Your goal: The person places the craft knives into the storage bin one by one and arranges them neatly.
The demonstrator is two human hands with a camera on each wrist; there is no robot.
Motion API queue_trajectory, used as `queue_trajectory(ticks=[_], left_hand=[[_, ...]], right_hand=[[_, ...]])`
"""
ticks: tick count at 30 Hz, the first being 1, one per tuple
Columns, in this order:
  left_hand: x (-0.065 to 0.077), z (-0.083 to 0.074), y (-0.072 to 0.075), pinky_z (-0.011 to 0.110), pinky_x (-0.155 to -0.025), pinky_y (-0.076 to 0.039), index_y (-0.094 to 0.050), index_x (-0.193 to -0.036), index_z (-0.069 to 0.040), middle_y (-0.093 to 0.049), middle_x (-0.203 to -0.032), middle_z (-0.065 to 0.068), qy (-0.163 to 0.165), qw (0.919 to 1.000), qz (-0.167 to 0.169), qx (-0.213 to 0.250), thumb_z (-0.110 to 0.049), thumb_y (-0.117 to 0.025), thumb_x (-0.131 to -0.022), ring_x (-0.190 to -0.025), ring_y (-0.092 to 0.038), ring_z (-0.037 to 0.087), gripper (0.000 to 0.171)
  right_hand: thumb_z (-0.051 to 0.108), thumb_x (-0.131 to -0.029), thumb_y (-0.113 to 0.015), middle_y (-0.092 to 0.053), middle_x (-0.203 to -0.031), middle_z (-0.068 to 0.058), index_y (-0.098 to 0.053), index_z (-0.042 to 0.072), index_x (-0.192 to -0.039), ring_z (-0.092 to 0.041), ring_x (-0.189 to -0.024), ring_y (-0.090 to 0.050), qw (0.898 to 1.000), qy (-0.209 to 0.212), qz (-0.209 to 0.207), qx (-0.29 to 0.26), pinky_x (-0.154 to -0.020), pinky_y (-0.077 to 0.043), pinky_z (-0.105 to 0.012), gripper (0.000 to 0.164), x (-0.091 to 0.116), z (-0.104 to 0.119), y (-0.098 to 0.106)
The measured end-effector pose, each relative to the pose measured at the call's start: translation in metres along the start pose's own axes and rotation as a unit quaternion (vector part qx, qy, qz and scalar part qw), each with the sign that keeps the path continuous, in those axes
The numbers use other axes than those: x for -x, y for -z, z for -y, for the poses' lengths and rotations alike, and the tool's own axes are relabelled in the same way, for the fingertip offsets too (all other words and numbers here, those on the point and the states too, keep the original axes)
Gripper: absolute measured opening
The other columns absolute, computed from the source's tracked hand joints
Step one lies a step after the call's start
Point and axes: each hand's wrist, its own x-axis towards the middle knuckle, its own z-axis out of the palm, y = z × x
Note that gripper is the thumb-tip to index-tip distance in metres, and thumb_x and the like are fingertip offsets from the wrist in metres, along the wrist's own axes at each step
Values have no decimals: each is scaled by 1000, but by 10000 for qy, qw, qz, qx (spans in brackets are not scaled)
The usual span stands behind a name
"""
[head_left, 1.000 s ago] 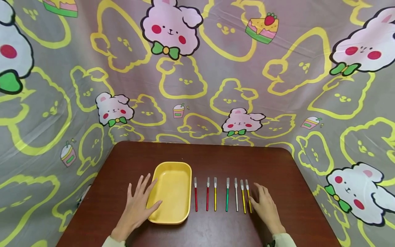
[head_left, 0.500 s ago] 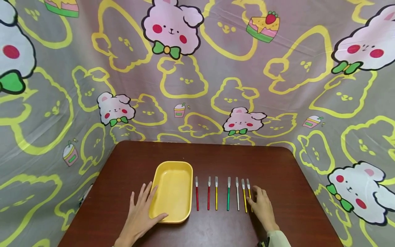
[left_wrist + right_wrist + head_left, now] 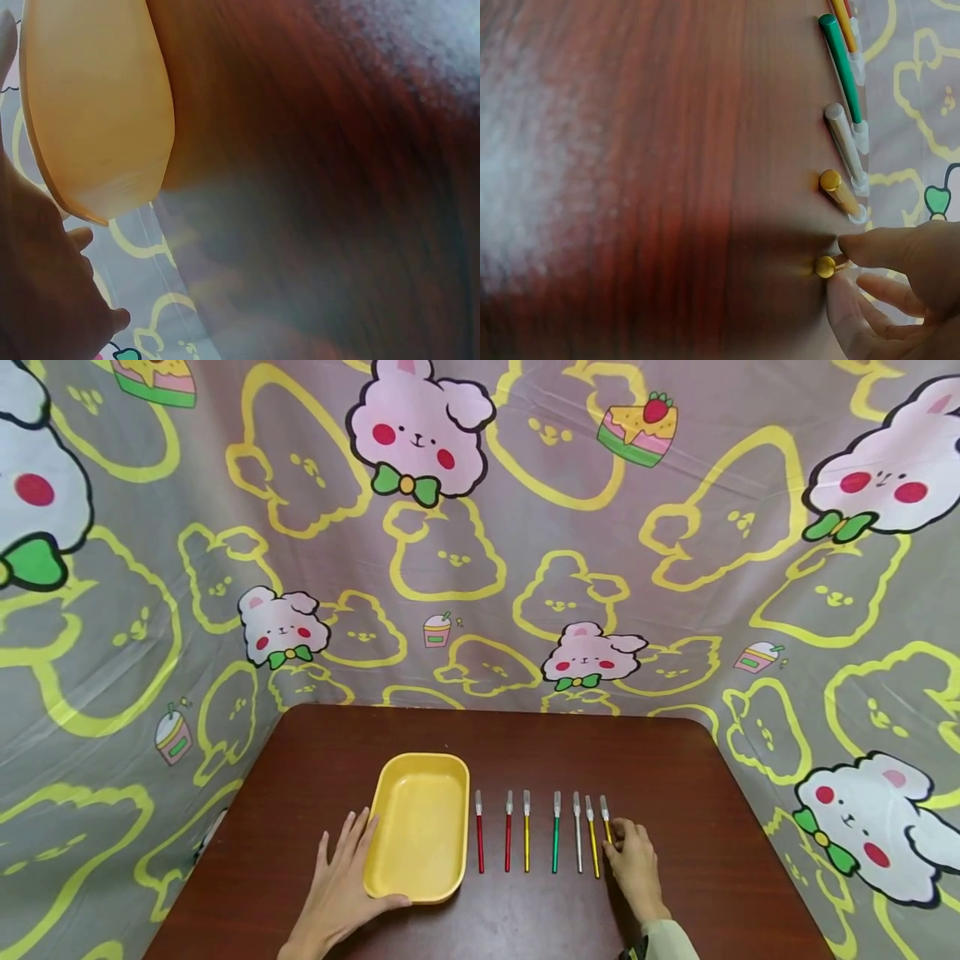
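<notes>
At the right end of a row of slim craft knives with clear caps, my right hand (image 3: pixel 633 868) pinches a gold craft knife (image 3: pixel 825 267) between thumb and fingers. Its capped tip shows beyond the fingers in the head view; most of the handle is hidden. To its left lie another gold knife (image 3: pixel 593 843), a silver one (image 3: pixel 578 843) and a green one (image 3: pixel 555 843). My left hand (image 3: pixel 337 885) rests against the left side of a yellow tray (image 3: pixel 420 831), fingers spread, thumb along its front rim. The tray holds nothing.
Between the green knife and the tray lie a third gold knife (image 3: pixel 527 843) and two red knives, one in the middle (image 3: pixel 507 843) and one close by the tray (image 3: pixel 481 847). A patterned cloth (image 3: pixel 480 568) hangs round the brown table (image 3: pixel 360 731).
My right hand has closed in on the rightmost gold knife, which now lies a little farther from its neighbour. My left hand has slid down, its thumb moving from over the tray to its front rim.
</notes>
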Motion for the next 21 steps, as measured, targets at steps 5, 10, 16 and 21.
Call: queue_trajectory(ticks=[5, 10, 16, 21], left_hand=[[1, 0, -1, 76, -112, -24, -40, -160, 1, -36, -167, 20, 9, 10000, 69, 5, -86, -79, -62, -152, -32, 43, 137], [2, -1, 0, 76, -111, -25, -39, -160, 2, -36, -168, 18, 2, 10000, 54, 72, -87, -78, -62, -153, -31, 41, 138], [2, -1, 1, 76, -112, -24, -37, -161, 2, -33, -170, 16, 52, 9998, 137, 101, -86, -78, -63, -154, -29, 39, 138], [2, 0, 1, 76, -113, -23, -36, -162, 1, -32, -171, 13, 117, 9995, 278, 107, -86, -79, -64, -155, -29, 40, 138]], right_hand=[[-8, -82, -80, -70, -89, -21, -68, -13, -107, -35, -76, -70, 9996, 83, -257, 86, -72, -56, -55, 28, -2, -1, -1], [-6, -78, -78, -75, -80, -16, -73, -12, -96, -36, -71, -72, 9985, -12, -482, 256, -71, -57, -58, 20, -4, -1, -1], [-1, -75, -75, -75, -76, -12, -77, -10, -92, -40, -71, -72, 9979, -298, -453, 356, -74, -54, -59, 20, -8, -1, 2], [3, -75, -77, -77, -78, -14, -78, -10, -92, -47, -82, -73, 9975, -550, -293, 323, -81, -52, -62, 21, -10, -2, 4]])
